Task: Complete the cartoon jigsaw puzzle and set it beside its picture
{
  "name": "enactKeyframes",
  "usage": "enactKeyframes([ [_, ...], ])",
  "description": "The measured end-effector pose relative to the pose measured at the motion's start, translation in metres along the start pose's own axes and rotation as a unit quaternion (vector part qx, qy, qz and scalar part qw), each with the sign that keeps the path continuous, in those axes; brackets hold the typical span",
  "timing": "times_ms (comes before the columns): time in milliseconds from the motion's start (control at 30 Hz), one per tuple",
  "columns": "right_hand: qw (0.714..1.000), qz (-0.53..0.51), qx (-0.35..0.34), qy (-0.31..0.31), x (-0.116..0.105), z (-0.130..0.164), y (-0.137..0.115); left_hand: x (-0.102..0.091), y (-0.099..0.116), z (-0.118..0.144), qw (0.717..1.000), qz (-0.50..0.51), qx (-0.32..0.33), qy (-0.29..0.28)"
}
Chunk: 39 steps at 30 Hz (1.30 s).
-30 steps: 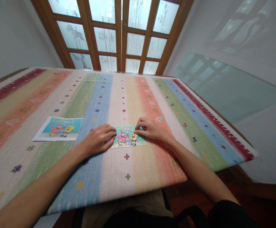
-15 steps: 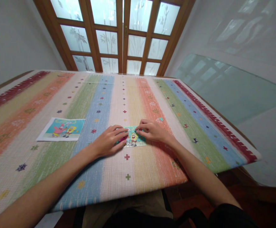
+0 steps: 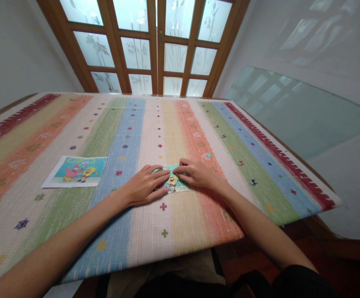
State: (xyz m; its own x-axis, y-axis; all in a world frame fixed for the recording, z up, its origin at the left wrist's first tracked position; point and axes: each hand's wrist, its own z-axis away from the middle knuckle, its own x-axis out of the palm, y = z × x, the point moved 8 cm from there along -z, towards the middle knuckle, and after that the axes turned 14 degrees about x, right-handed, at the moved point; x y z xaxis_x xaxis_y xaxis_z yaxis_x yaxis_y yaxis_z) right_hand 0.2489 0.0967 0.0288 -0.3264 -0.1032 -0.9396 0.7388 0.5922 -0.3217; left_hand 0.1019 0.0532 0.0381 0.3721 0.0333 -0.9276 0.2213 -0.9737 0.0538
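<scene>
One head-worn view looks forward and down from above the near table (image 3: 198,223) edge, close over the forearms. It faces the glazed doors (image 3: 155,45) far beyond the hands (image 3: 145,188), with the wall (image 3: 306,49) well to their right. The hands sit near mid-frame.

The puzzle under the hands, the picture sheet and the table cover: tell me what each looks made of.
Puzzle: likely printed cardboard, a thin flat panel with faint piece seams. Picture sheet: looks like paper, flat with white margins and a smooth print. Table cover: seems woven cloth or a mat, matte, with a ribbed grid texture in coloured stripes.
</scene>
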Motion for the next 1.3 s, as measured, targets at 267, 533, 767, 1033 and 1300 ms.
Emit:
enactKeyframes([
  [267,1.0,0.026,-0.006,-0.007,0.004,0.002,-0.006,0.0,0.004,-0.003,1.0,-0.012,-0.008,-0.012],
  [533,0.988,-0.11,0.096,0.049,-0.04,0.001,0.053,0.004,-0.006,-0.001,0.998,0.04,-0.046,0.004],
  [767,0.969,0.011,0.232,0.077,-0.058,0.025,0.137,0.004,-0.013,-0.002,0.997,0.052,-0.056,0.004],
  [1033,0.959,-0.053,0.254,0.115,-0.056,0.03,0.15,0.0,-0.014,-0.009,0.996,0.073,-0.051,0.019],
  [1300,0.889,-0.359,0.283,-0.003,-0.033,0.017,0.119,-0.001,-0.012,-0.015,0.998,0.048,-0.038,0.018],
])
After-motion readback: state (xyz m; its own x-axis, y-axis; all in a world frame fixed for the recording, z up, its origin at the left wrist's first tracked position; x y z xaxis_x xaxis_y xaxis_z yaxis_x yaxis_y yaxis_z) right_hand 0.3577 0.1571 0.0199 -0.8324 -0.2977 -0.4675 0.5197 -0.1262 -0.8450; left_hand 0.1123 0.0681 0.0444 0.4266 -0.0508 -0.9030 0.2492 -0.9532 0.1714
